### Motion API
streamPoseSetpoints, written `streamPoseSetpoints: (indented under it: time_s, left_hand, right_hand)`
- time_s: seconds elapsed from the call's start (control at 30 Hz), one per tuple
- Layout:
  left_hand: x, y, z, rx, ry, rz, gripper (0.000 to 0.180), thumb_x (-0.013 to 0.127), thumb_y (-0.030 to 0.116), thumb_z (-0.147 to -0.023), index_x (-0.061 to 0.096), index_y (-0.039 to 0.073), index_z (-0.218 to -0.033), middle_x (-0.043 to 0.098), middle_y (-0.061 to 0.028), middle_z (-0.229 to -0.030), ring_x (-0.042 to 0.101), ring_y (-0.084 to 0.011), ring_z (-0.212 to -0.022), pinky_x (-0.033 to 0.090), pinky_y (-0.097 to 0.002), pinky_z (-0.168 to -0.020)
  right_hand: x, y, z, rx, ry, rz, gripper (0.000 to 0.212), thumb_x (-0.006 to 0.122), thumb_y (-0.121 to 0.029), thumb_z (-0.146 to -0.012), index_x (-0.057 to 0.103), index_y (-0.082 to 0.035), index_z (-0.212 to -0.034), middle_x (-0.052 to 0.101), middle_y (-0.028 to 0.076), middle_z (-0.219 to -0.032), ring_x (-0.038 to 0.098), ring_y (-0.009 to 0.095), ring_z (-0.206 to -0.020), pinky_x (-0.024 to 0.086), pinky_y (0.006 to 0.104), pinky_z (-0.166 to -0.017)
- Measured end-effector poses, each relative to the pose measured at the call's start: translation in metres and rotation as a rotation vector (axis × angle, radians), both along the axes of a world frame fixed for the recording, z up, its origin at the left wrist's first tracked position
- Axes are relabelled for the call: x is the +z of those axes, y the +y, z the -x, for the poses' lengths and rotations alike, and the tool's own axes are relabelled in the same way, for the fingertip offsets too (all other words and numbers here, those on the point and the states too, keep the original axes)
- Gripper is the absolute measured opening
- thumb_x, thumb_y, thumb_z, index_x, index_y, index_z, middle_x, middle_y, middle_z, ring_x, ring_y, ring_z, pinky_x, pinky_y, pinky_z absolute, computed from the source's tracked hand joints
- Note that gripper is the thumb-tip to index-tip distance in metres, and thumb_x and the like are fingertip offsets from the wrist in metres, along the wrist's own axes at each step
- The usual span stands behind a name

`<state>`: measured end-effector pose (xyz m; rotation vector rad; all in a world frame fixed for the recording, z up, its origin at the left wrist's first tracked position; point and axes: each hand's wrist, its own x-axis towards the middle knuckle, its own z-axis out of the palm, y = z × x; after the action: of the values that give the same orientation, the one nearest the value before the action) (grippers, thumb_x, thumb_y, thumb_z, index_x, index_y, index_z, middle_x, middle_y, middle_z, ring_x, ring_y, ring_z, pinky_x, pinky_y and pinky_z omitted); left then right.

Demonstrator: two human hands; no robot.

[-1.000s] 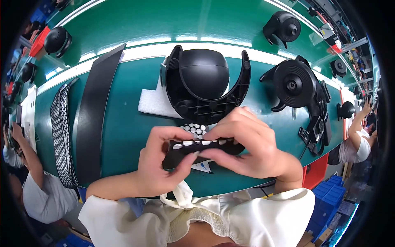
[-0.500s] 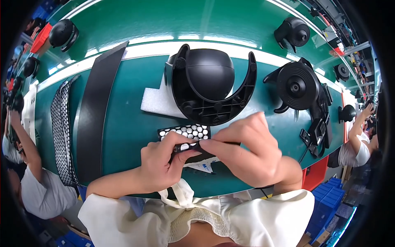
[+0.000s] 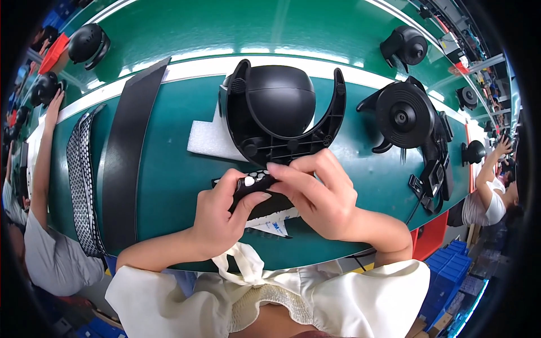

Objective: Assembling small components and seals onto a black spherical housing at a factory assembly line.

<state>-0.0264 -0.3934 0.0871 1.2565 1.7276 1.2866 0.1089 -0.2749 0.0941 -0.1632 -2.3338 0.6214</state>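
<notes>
My left hand [image 3: 217, 217] is closed round a bent black sheet of white round pads [image 3: 249, 181], with the thumb below and the fingers above. My right hand [image 3: 324, 197] pinches the same sheet at its upper right edge; what lies between those fingertips is partly hidden. Under the hands, a piece of printed white backing paper [image 3: 276, 226] sticks out over the table. Just beyond them stands a black ball-shaped housing [image 3: 282, 104] with a curved, ribbed two-armed bracket [image 3: 293, 147] round it, beside a white foam block [image 3: 211, 139].
A long black strip [image 3: 128, 152] and a curved dotted strip [image 3: 81, 180] lie to my left on the green table [image 3: 174, 129]. To the right is a black round-based unit [image 3: 401, 115] with cables and small black parts. Co-workers sit at both sides; blue crates [image 3: 448, 270] stand lower right.
Both hands have moved slightly up and left with the sheet, which is bent more tightly. My right hand has turned, its fingers curling in. At left, a co-worker's arm now reaches forward.
</notes>
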Motion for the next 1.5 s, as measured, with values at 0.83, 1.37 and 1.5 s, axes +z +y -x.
streamPoseSetpoints:
  time_s: [0.83, 1.37, 1.5]
  left_hand:
    - [0.008, -0.004, 0.019, -0.176, 0.002, -0.471, 0.023, 0.063, -0.006, -0.063, 0.057, -0.002, -0.085, 0.063, -0.0139, -0.078, 0.062, -0.0235, -0.063, 0.05, -0.0274, -0.054]
    - [0.006, -0.002, 0.015, -0.147, 0.169, -0.421, 0.033, 0.054, -0.012, -0.055, 0.057, 0.0, -0.086, 0.06, -0.0106, -0.071, 0.059, -0.0221, -0.056, 0.047, -0.0261, -0.048]
    - [0.017, -0.002, 0.014, -0.103, 0.154, -0.358, 0.023, 0.06, -0.008, -0.065, 0.055, 0.0, -0.086, 0.06, -0.0085, -0.068, 0.058, -0.0161, -0.052, 0.044, -0.0239, -0.046]
  right_hand:
    - [0.055, 0.01, 0.002, 0.19, -0.228, 0.204, 0.023, 0.074, -0.009, -0.059, 0.063, -0.001, -0.078, 0.058, 0.005, -0.067, 0.051, 0.019, -0.06, 0.036, 0.0274, -0.057]
    - [0.045, -0.009, 0.005, 0.041, -0.096, 0.0, 0.034, 0.073, 0.001, -0.051, 0.062, 0.0, -0.083, 0.052, 0.005, -0.069, 0.044, 0.018, -0.059, 0.034, 0.0255, -0.048]
    - [0.041, -0.003, 0.004, 0.114, -0.018, 0.066, 0.029, 0.068, 0.005, -0.054, 0.059, 0.0, -0.081, 0.053, 0.007, -0.074, 0.047, 0.02, -0.062, 0.037, 0.0271, -0.052]
